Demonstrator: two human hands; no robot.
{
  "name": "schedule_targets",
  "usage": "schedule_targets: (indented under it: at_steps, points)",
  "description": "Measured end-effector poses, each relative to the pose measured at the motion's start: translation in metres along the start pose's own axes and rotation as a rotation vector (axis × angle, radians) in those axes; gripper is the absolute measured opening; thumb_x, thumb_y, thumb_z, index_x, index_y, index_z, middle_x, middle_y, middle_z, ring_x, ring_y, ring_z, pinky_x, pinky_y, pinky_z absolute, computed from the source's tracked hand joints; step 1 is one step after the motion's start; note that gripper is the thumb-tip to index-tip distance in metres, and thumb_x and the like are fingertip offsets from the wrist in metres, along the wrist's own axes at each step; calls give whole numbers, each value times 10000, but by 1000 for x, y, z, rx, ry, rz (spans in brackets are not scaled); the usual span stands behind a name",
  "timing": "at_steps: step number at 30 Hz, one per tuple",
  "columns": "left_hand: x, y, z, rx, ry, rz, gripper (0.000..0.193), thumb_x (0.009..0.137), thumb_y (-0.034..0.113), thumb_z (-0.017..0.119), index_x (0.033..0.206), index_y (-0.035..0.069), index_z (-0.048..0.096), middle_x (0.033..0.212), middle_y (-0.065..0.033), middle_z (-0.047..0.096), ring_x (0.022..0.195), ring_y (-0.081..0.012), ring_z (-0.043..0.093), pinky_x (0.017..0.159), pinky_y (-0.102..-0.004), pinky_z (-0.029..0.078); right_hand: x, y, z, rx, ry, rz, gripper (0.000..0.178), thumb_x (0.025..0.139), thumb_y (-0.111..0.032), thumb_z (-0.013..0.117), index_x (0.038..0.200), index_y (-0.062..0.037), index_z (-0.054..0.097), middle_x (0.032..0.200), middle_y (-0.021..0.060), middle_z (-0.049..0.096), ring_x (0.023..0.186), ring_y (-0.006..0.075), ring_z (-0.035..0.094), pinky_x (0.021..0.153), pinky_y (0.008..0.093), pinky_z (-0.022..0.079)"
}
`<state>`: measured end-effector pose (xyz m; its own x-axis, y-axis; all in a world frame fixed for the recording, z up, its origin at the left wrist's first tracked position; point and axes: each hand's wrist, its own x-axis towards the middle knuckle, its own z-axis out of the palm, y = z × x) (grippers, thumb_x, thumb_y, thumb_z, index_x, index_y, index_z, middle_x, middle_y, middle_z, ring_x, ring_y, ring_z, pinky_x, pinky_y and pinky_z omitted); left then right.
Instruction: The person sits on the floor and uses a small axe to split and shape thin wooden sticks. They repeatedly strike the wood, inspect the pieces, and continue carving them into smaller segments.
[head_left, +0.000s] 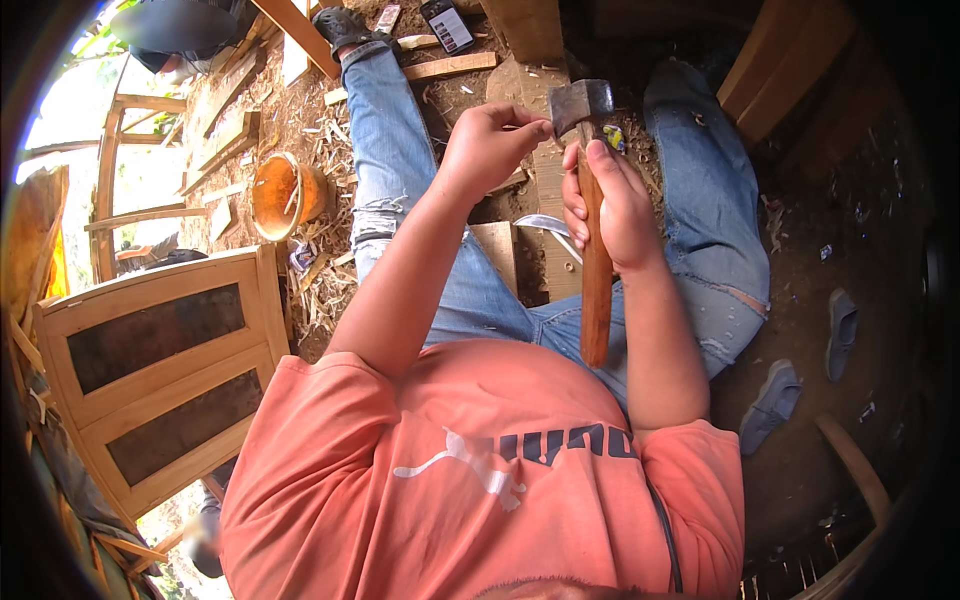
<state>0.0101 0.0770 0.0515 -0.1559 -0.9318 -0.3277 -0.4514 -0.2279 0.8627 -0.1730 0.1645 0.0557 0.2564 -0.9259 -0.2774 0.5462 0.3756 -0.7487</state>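
Observation:
A hammer with a dark steel head [568, 105] and a long brown wooden handle [597, 290] stands nearly upright in front of me. My right hand [620, 205] is wrapped round the upper handle, just below the head. Beside the head, on its left, my left hand [497, 145] is closed in a pinch; whatever its fingertips hold is too small to name. Under the hands, between my legs, lies a wooden board [556, 185]. A curved metal blade [545, 222] rests there, partly hidden behind my right hand.
A round orange-brown bucket [318, 195] stands left of my leg among wood shavings. A panelled wooden frame [180, 350] leans at the left. Beyond my feet lies a phone [447, 27]. Grey shoes [772, 405] sit at the right. Another person [185, 35] is at the upper left.

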Motion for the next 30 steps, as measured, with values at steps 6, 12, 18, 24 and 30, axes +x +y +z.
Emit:
schedule_targets:
  at_steps: [6, 12, 18, 24, 30]
  points:
    - [-4, 14, 8, 26, 1, -27, 278, 927, 267, 840, 1033, 11, 822, 765, -19, 726, 682, -72, 616, 637, -281, 515, -7, -13, -4, 1, 19, -20, 405, 1159, -462, 435, 1072, -84, 554, 681, 17, 489, 490, 107, 468, 471, 273, 414]
    - [0, 2, 6, 27, -3, 43, 290, 930, 274, 834, 1073, 22, 817, 847, -10, 750, 655, -43, 564, 587, -253, 454, -3, -7, -10, 63, 15, 18, 405, 1156, -476, 428, 1082, -98, 550, 685, 15, 483, 481, 112, 464, 460, 276, 413]
    - [-4, 3, 6, 9, 9, 1, 285, 928, 265, 837, 1032, 0, 825, 802, -39, 762, 721, -77, 656, 675, -279, 537, 0, -2, -9, 38, 21, 42, 406, 1159, -471, 420, 1077, -94, 548, 685, 15, 486, 481, 110, 463, 464, 276, 409]
    - [-3, 4, 3, 4, 0, -33, 296, 926, 272, 844, 1029, -5, 825, 783, -32, 755, 707, -76, 644, 662, -282, 535, 1, 1, -7, 23, 35, 46, 400, 1156, -465, 432, 1070, -94, 553, 687, 14, 491, 479, 109, 461, 451, 277, 407]
    - [-7, 6, 2, 25, 5, -48, 288, 919, 261, 855, 1018, -7, 823, 755, -23, 740, 675, -66, 616, 637, -271, 518, -3, -7, -2, 27, 10, 7, 393, 1159, -453, 427, 1061, -95, 556, 674, 11, 484, 478, 115, 463, 454, 279, 409]
